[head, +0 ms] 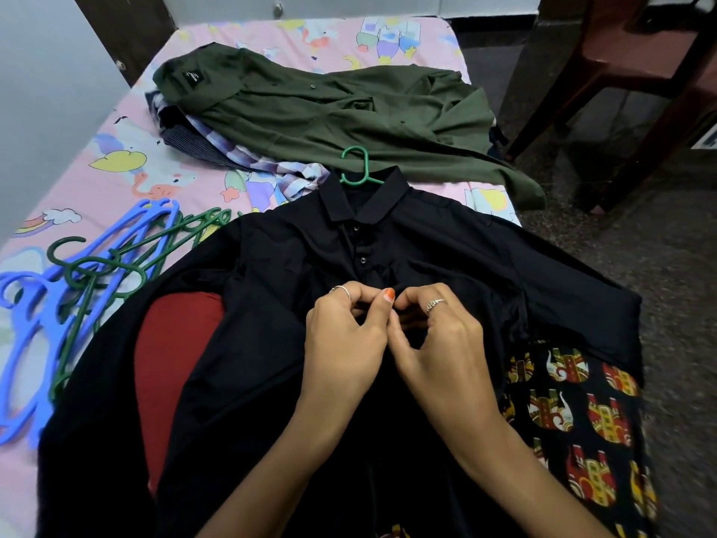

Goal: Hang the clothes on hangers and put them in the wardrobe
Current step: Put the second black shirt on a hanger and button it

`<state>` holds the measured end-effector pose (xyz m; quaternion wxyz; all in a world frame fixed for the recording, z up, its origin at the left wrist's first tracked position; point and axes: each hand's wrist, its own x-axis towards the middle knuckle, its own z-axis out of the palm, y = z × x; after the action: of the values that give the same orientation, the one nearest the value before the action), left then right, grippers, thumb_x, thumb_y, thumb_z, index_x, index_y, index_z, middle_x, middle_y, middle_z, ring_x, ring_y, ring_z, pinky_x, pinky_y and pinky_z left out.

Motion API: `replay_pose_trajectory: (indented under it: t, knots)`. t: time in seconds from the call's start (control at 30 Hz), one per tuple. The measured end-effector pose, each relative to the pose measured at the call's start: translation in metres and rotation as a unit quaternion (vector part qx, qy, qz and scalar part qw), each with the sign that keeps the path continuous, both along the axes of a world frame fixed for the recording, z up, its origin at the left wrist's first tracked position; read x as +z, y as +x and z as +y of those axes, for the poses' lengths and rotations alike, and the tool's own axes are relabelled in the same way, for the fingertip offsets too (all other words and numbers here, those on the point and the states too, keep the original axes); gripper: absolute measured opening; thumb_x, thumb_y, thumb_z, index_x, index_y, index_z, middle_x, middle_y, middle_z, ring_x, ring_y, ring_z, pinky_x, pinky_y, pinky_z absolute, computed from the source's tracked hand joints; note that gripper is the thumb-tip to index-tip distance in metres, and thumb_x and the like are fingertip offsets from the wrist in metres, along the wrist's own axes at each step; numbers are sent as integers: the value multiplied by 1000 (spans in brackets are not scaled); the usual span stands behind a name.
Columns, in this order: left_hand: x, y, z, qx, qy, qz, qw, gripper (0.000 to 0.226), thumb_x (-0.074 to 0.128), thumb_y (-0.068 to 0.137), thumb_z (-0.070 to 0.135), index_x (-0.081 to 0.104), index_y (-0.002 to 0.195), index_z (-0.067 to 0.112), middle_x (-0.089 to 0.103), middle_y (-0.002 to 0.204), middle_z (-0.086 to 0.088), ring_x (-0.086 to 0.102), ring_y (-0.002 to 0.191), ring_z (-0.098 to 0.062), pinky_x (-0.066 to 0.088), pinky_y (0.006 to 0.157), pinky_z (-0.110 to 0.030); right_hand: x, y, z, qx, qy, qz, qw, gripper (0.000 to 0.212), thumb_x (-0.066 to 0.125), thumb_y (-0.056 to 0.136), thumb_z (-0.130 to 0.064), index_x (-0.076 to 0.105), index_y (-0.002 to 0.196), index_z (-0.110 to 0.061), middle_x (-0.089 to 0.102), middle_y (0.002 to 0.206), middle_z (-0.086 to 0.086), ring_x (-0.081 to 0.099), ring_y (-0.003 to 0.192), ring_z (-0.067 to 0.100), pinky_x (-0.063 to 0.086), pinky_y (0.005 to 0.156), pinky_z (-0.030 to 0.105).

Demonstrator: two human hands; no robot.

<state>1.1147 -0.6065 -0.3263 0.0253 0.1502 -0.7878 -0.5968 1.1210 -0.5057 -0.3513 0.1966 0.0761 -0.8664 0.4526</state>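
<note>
Left hand point(345, 335) and right hand point(438, 335) together, fingers curled, both pinching button placket of black shirt point(446, 242). Shirt spread on bed point(116, 180), under both hands. Green hanger point(359, 167) inside collar, hook beyond hands. Green shirt point(329, 106) farther beyond. Hanger pile point(77, 289) left of left hand.

Black shirt point(446, 242) spread flat, collar away from fingers point(372, 304), placket pinched under them. Green hanger point(359, 168) hook pokes out beyond collar. Olive shirt point(329, 106) farther off; spare hangers point(77, 289) left of fingers.
</note>
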Motion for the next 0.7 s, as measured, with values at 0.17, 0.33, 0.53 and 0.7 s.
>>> replay_pose_trajectory:
  t: [0.17,0.33,0.53,0.7]
  knots:
    - [-3,0,0,2,-22,9,1000,13,64,90,22,69,79,18,72,74,2,69,73,-8,57,77,-34,0,-1,-2,-8,-16,-15,1000,8,70,85,-12,64,91,-9,60,88,-5,61,72,6,52,67,21]
    - [-1,-3,-3,-57,-101,30,993,12,64,91,25,67,82,18,69,74,9,65,73,2,49,69,-15,0,-5,5,1,-32,-12,999,4,68,85,-8,65,87,-9,61,84,-5,61,71,6,50,64,16]
    - [0,4,-2,-25,-350,188,917,21,56,87,37,56,98,19,53,97,5,51,86,-16,45,75,-29,-1,-7,8,1,-9,20,1000,9,64,86,-13,65,92,-6,61,85,-4,57,72,6,45,64,11]
    - [5,-1,-3,-80,-181,74,977,28,57,93,36,67,77,14,66,68,4,61,63,-10,51,64,-34,-2,-5,8,9,-28,54,998,18,58,90,-24,64,93,-7,60,86,-5,59,72,11,48,64,23]
